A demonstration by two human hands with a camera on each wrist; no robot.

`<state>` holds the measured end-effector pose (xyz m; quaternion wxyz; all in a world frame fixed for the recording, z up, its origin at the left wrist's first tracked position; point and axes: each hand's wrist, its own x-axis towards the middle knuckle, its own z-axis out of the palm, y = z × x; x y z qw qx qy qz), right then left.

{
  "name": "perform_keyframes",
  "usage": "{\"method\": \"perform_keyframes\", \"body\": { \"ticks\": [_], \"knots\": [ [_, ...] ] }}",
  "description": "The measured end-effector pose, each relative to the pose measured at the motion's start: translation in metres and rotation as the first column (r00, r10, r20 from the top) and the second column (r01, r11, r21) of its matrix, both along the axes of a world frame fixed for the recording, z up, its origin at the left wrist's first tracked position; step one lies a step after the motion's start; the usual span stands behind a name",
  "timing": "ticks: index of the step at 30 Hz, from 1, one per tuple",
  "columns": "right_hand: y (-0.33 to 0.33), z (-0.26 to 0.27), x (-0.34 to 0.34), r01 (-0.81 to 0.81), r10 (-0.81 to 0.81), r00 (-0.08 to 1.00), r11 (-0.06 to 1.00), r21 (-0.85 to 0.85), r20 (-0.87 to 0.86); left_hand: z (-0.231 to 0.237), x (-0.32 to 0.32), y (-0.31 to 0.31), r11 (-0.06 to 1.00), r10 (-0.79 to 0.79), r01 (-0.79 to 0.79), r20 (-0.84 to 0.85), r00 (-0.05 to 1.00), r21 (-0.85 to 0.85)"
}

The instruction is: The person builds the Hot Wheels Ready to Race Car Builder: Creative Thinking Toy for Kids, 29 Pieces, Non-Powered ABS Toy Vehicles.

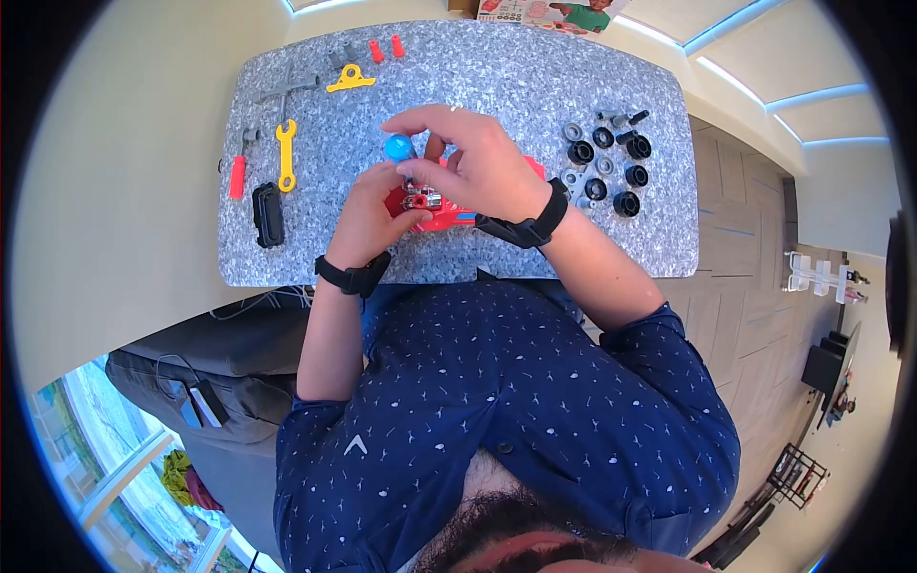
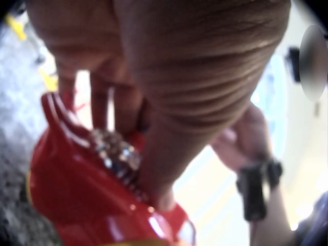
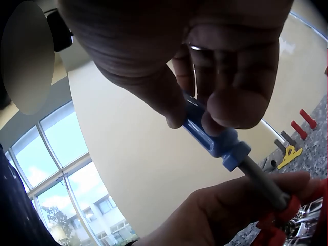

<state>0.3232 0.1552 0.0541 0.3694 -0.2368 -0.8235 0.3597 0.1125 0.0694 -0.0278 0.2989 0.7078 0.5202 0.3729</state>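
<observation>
The left hand (image 1: 368,218) is curled over a red toy body (image 2: 87,189) near the front of the bench (image 1: 516,76), thumb on the near side and fingers beyond, with a chrome part (image 2: 118,154) between them. Above it, the right hand (image 1: 492,158) pinches the handle of a blue screwdriver (image 3: 236,155) between thumb and fingers, nearly closed on it. The tool's grey shaft (image 3: 264,182) slants down to a round red piece (image 3: 292,206) beside the chrome; whether the tip is seated cannot be told. This looks like fastening or loosening a part on the body, so the next move likely calls for keeping the tool in line and turning the handle while the hands hold the toy steady. A slanted shaft could slip off

Farther out, a black part (image 1: 269,215) lies to the left and black wheels (image 1: 637,176) to the right, all apart from the work. A yellow wrench (image 1: 287,158) comes next, then a yellow bracket (image 1: 351,81) and two red pegs (image 1: 397,46) near the far edge
</observation>
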Motion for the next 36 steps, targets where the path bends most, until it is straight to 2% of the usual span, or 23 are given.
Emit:
{"method": "perform_keyframes", "body": {
  "ticks": [1,9,12,13,15,18,19,20,24,28,31,32,35,36],
  "knots": [
    [0.002,-0.001,0.000,-0.005,0.007,1.000,0.998,0.055,-0.025,0.000,0.000,0.000,1.000,0.007,-0.008,-0.012,1.000,-0.006],
    [-0.002,-0.003,0.002,0.018,-0.017,1.000,1.000,0.008,-0.018,0.002,0.001,-0.001,1.000,0.016,-0.016,-0.010,1.000,0.001],
    [-0.005,0.004,0.008,0.010,-0.010,0.999,1.000,-0.014,-0.032,0.005,0.000,-0.002,0.997,0.011,-0.013,-0.025,1.000,-0.076],
    [-0.006,0.010,0.014,0.003,-0.003,0.999,1.000,-0.020,-0.039,0.003,-0.001,-0.002,0.999,0.010,-0.011,-0.038,0.999,-0.045],
    [-0.009,0.026,0.032,0.039,-0.054,0.986,0.994,-0.102,-0.157,-0.003,-0.003,-0.004,1.000,0.011,-0.011,-0.060,0.998,0.014],
    [-0.003,0.026,0.073,0.089,-0.145,0.925,0.981,-0.171,-0.352,0.002,-0.001,-0.001,1.000,-0.029,0.029,-0.076,0.997,0.006],
    [-0.003,0.026,0.092,0.105,-0.184,0.914,0.968,-0.226,-0.362,0.004,-0.001,-0.001,0.999,-0.034,0.034,-0.078,0.996,0.005],
    [-0.003,0.028,0.107,0.167,-0.235,0.904,0.963,-0.212,-0.356,0.005,-0.002,-0.001,0.999,-0.041,0.042,-0.079,0.996,0.004],
    [-0.010,0.027,0.161,0.366,-0.447,0.843,0.885,-0.289,-0.300,0.015,0.004,0.000,0.998,-0.061,0.060,-0.093,0.994,-0.010],
    [-0.020,0.003,0.202,0.536,-0.625,0.738,0.772,-0.341,-0.256,0.026,0.023,0.001,0.994,-0.059,0.079,-0.234,0.971,0.078],
    [-0.024,-0.020,0.237,0.729,-0.735,0.676,0.657,-0.192,0.048,0.027,0.040,-0.001,0.985,-0.074,0.120,-0.335,0.939,0.120],
    [-0.029,-0.025,0.236,0.756,-0.765,0.642,0.622,-0.205,0.046,0.028,0.046,-0.002,0.984,-0.095,0.140,-0.345,0.934,0.108],
    [-0.046,-0.027,0.233,0.776,-0.724,0.623,0.620,-0.115,0.296,0.023,0.053,-0.002,0.982,-0.121,0.168,-0.410,0.904,0.082],
    [-0.050,-0.030,0.231,0.765,-0.704,0.637,0.627,-0.147,0.316,0.021,0.054,-0.002,0.982,-0.124,0.173,-0.436,0.891,0.075]
  ]
}}
